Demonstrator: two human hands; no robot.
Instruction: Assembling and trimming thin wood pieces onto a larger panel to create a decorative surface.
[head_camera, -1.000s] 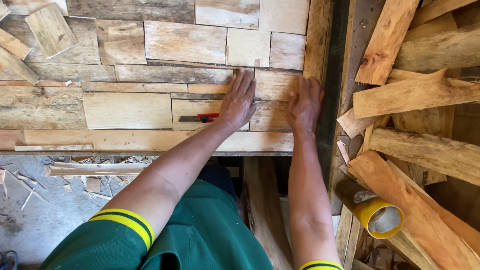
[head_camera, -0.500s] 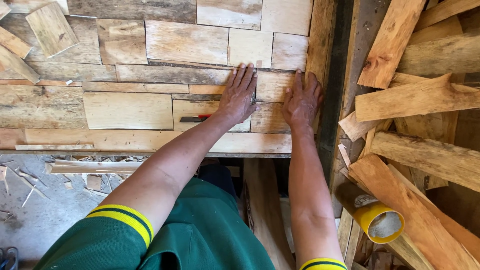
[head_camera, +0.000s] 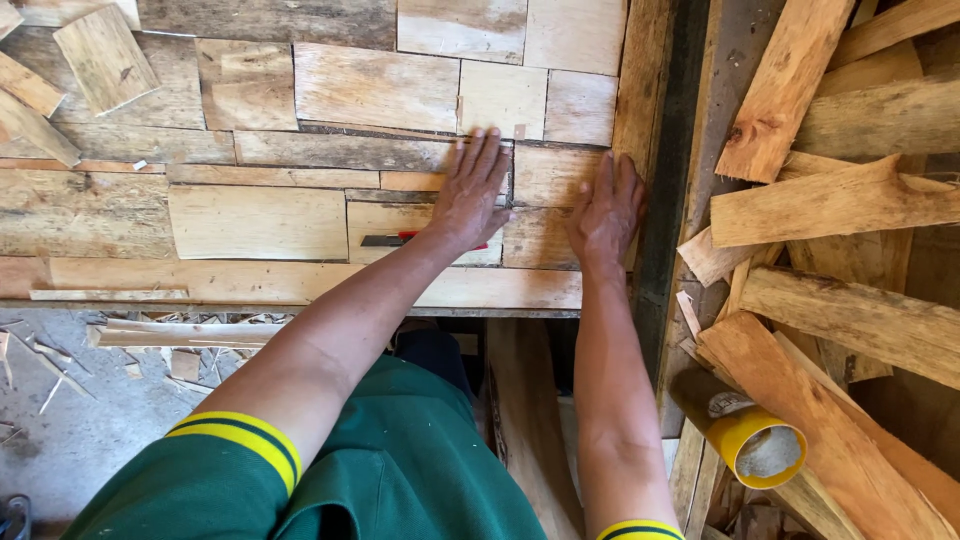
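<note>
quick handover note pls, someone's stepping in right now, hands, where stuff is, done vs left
Left hand flat, fingers spread, on the wood pieces, covering part of a red-handled tool.
Right hand flat on a small block by the right edge board; neither hand grips anything.
Done: pieces fitted in rows over the panel.
Left: loose planks piled on the right.

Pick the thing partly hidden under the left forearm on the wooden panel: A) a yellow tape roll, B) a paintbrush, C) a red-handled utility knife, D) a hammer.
C: a red-handled utility knife lies flat on the wooden panel, its red end running under the wrist of the left hand.
</note>
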